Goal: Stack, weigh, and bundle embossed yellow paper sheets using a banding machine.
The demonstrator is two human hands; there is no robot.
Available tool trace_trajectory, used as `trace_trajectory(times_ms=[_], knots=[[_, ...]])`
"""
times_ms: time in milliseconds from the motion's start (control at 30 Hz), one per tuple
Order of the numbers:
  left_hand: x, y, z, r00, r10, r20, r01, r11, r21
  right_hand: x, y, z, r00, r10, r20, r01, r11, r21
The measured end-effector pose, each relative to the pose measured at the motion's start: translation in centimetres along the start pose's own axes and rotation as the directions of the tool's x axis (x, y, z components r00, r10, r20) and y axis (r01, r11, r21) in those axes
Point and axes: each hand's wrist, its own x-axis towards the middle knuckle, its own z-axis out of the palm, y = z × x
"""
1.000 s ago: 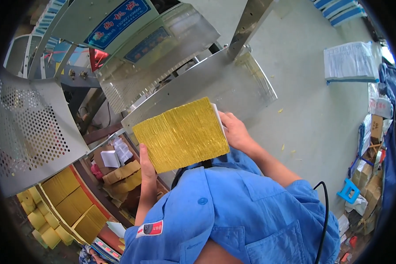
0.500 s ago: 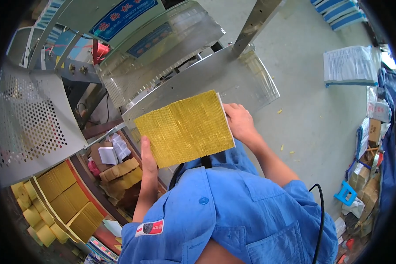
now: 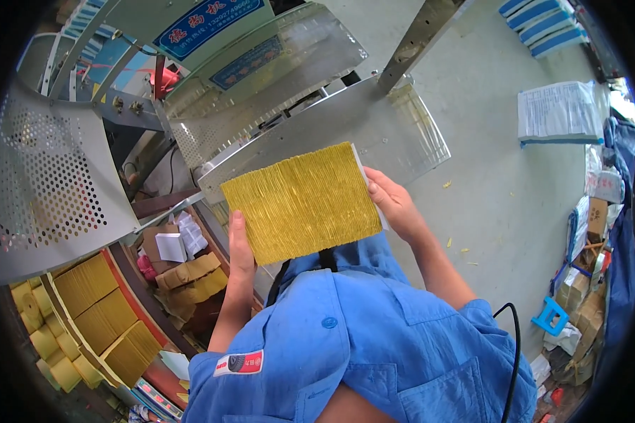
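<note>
Since a moment ago the yellow paper stack (image 3: 302,201) has drifted slightly up and to the right, closer to the slanted metal tray (image 3: 374,134) of the machine, and both hands have gone with it. Held flat between the two hands, the stack shows its ribbed edges upward and sits just above the person's blue shirt (image 3: 374,345). One short side is clamped by the left hand (image 3: 240,250), fingers pressed straight along the edge near the lower left corner. Opposite it, the right hand (image 3: 395,204) grips the other short side, thumb on top and fingers curled beneath, so both hands are closed on the stack. A thin white sheet peeks out under the stack by the right hand. Just beyond the hands the tray slopes, with a perforated metal guard (image 3: 49,183) well off to the left of the left hand. Below and left of the left hand, more yellow stacks (image 3: 99,314) lie in rows. Far to the right of the right hand, bundles of white paper (image 3: 559,113) rest on the floor (image 3: 501,204).
</note>
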Motion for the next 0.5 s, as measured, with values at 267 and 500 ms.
trace_trajectory(times_ms=[267, 500], knots=[[0.0, -0.2, -0.2, 1.0, 0.006, -0.014, -0.006, 1.0, 0.013, 0.9, 1.4, 0.9, 0.999, 0.034, -0.035, -0.034, 0.999, 0.002], [0.0, -0.1, 0.0, 1.0, 0.01, 0.0, -0.01, 1.0, 0.014, 0.8, 1.6, 0.8, 0.994, 0.101, 0.049, -0.099, 0.994, -0.043]])
